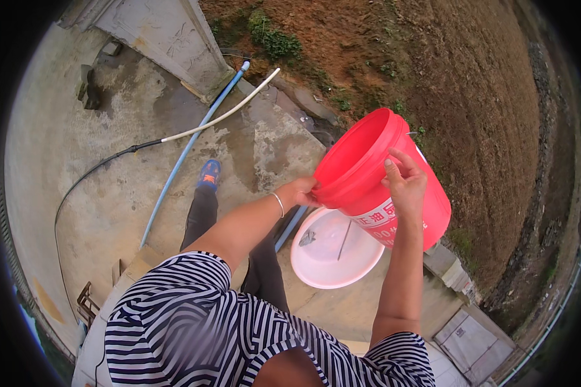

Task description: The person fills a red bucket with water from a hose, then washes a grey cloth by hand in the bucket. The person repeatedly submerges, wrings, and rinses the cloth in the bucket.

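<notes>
My left hand (306, 191), with a bracelet at its wrist, grips the rim of a red plastic bucket (435, 208). The bucket is tilted, its open mouth towards the upper left, and bears white writing on its side. My right hand (407, 181) is by the bucket's outer side just below the rim, fingers apart, with nothing visible between them; whether it touches the bucket is unclear. Below the bucket, partly hidden by it, a pale pink basin (314, 271) stands on the concrete. A thin dark stick (344, 240) and a small grey clump (308, 237) show in it.
A blue pipe (179, 162) crosses the concrete floor (116, 193) near my shoe (209, 173). Over it lies a white hose (232, 112) joined to a black one (101, 162). Stones (88, 89) lie upper left. Past the concrete edge rises an earth slope (465, 121).
</notes>
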A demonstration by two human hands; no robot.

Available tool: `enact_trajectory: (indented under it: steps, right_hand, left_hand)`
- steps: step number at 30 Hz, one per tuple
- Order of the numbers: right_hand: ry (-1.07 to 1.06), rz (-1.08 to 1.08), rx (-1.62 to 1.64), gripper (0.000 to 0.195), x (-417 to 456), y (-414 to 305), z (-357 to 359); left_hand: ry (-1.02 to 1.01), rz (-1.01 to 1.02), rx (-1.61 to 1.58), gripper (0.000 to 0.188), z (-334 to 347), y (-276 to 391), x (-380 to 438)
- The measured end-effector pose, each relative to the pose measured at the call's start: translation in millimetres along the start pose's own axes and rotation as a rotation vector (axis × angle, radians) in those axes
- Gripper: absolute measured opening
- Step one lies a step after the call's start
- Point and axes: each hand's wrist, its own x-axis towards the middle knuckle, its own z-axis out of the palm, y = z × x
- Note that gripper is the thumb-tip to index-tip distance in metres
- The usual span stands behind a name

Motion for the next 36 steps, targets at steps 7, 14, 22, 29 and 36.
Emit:
enact_trajectory:
  steps: [7, 14, 22, 29, 36]
  right_hand:
    - [-0.003, 0.039, -0.192, 0.025, 68, 8, 38]
    - [0.013, 0.003, -0.176, 0.025, 95, 8, 62]
    - [-0.023, -0.031, -0.217, 0.025, 101, -17, 77]
    - [-0.029, -0.073, -0.154, 0.027, 101, -16, 81]
    - [0.063, -0.036, 0.029, 0.043, 70, -8, 67]
  left_hand:
    - [-0.323, -0.298, -0.248, 0.023, -19, 25, 79]
    - [-0.335, -0.379, -0.315, 0.017, 25, 22, 84]
    - [-0.452, -0.401, -0.342, 0.019, 34, 34, 85]
    - [-0.415, -0.263, -0.320, 0.016, 28, 50, 66]
    - [-0.072, 0.175, -0.064, 0.038, -16, 92, 14]
